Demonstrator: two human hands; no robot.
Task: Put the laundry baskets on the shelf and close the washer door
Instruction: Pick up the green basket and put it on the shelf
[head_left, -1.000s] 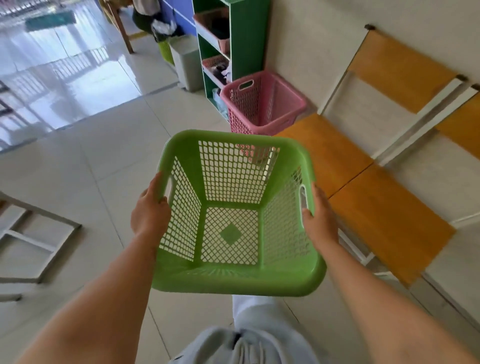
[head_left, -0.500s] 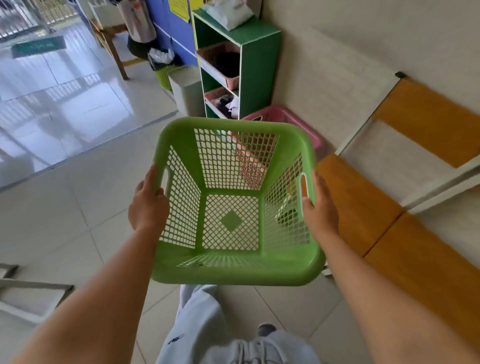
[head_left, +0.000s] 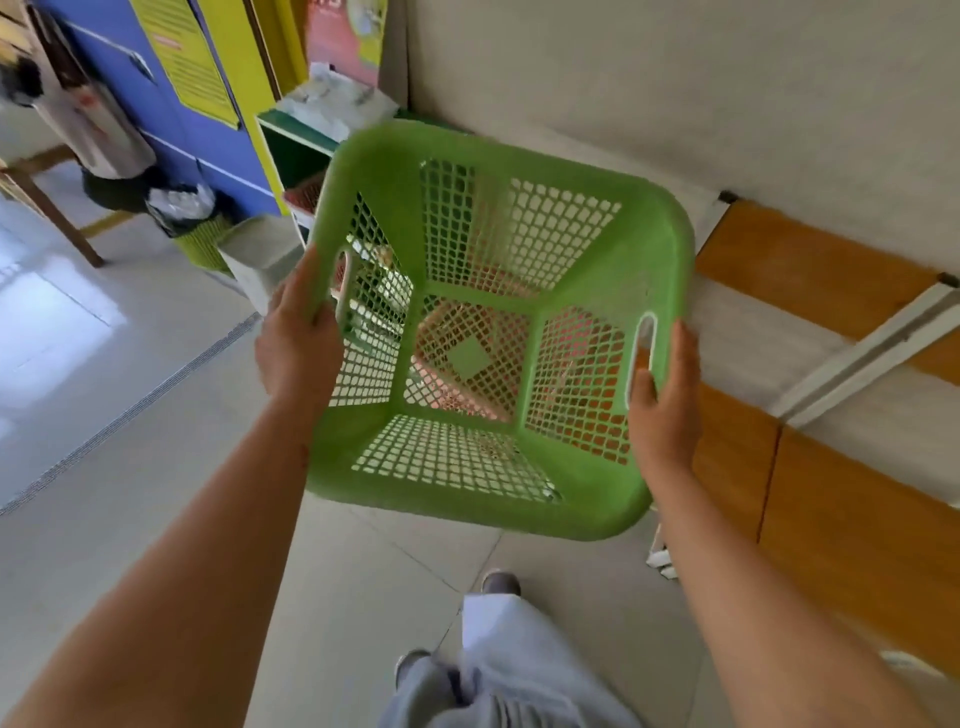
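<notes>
I hold an empty green mesh laundry basket in the air at chest height, tilted to the right. My left hand grips its left handle slot and my right hand grips the right one. Pink plastic of a second basket shows only through the green mesh, right under the held basket. The green shelf stands against the wall just beyond the basket's far left corner, mostly hidden by it. No washer is in view.
Orange and white panels lean on the wall to my right. A white bin and a green bin with a bag stand left of the shelf. A wooden table leg is farther left.
I have walked closer to the shelf. The green basket rose and tilted to the right, and it now covers the pink basket and most of the shelf.
</notes>
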